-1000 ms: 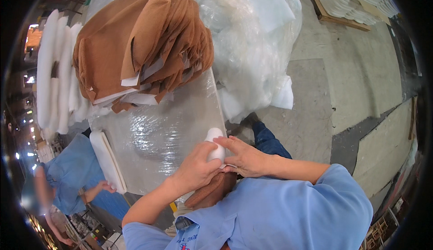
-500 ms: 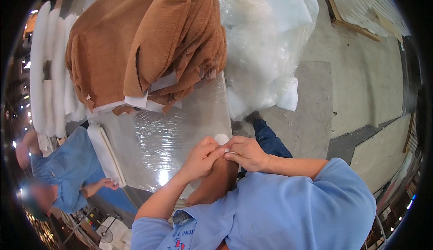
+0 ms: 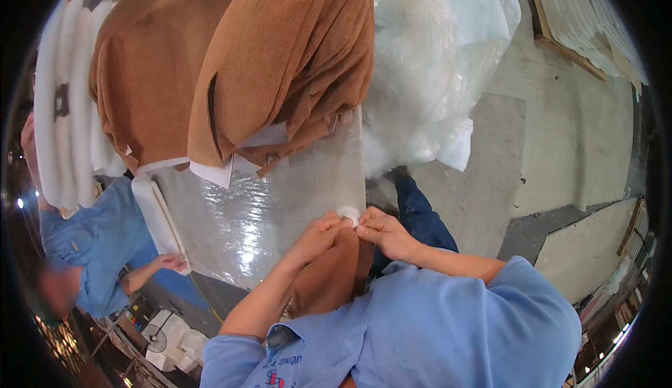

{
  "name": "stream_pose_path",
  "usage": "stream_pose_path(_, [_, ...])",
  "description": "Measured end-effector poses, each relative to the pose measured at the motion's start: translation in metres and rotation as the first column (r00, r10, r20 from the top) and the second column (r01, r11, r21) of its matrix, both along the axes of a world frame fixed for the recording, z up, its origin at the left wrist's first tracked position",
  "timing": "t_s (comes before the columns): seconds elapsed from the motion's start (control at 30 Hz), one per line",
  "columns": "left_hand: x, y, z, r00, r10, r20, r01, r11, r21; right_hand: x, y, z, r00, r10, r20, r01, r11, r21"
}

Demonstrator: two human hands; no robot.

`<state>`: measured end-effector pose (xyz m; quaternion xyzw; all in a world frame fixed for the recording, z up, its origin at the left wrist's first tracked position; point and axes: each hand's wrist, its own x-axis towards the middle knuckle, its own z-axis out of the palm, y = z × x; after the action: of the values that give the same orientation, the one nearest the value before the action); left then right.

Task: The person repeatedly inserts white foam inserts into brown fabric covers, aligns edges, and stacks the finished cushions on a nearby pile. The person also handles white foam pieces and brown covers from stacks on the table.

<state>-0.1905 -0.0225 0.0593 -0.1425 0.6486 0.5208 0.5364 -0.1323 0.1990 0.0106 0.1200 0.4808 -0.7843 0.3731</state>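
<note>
A brown fabric piece [image 3: 318, 279] hangs between my forearms, close in front of my shirt. My left hand [image 3: 322, 237] is closed, thumb and fingers pinching its upper edge. Close beside it, my right hand [image 3: 385, 234] pinches at the same edge, thumb against forefinger. A small, rounded white piece [image 3: 348, 213] shows at the fingertips of both hands; whether it is attached to the fabric I cannot tell. Beyond my hands, a large heap of brown fabric covers [image 3: 280, 59] with white backing lies on the plastic-wrapped table surface [image 3: 308, 178].
Clear plastic bags of white filling [image 3: 434, 73] bulge at the right of the heap. On the left, a co-worker in a blue shirt [image 3: 105, 234] has a hand by a long white padded piece [image 3: 159, 209]. White rolls [image 3: 59, 122] stand behind. Dark-blue trousers [image 3: 420, 209] show beyond my right arm.
The view has shifted, so the brown heap appears larger and farther right. My right fingers have drawn in to a tighter pinch, and more of the hanging brown fabric shows below my hands.
</note>
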Motion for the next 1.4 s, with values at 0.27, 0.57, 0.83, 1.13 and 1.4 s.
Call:
stream_pose_path(0.27, [0.038,0.012,-0.029,0.960,0.278,0.012,-0.274,0.952,-0.139,0.032,-0.013,-0.046,0.996,0.037,-0.079,-0.024,0.987,0.158])
stream_pose_path(0.57, [0.043,0.045,-0.031,0.983,-0.121,-0.142,0.097,0.982,-0.162,0.062,-0.004,-0.007,0.790,-0.329,0.517,0.343,0.937,0.073])
stream_pose_path(0.83, [0.024,0.057,-0.055,0.958,-0.251,-0.140,0.222,0.956,-0.194,0.052,-0.028,-0.052,0.780,-0.418,0.466,0.332,0.907,0.257])
stream_pose_path(1.13, [0.026,0.074,-0.066,0.919,-0.381,-0.102,0.307,0.854,-0.421,0.086,-0.026,-0.093,0.854,-0.270,0.445,0.313,0.949,-0.024])
stream_pose_path(1.4, [0.091,-0.022,-0.038,0.873,-0.264,-0.411,0.161,0.949,-0.270,0.080,-0.022,-0.059,0.999,0.048,0.002,-0.048,0.999,-0.018])
